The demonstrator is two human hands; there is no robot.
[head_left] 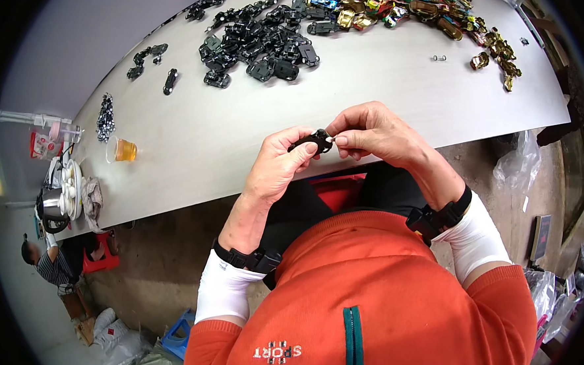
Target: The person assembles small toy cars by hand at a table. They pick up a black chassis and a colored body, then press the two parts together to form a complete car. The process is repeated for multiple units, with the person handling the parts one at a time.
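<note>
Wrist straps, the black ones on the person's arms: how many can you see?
2. One wrist strap sits on the left forearm, just above the white sleeve; the other wrist strap sits on the right forearm. Nothing seems hidden.

A heap of black plastic parts (260, 39) is lying on the far side of the grey table (215, 139), and a spread of gold and coloured parts (407, 10) is sitting beside it to the right. A cup of amber drink (123, 150) is standing near the table's left end, close to a metal kettle (53, 206). Below, a red stool (100, 252) is standing on the floor.
</note>
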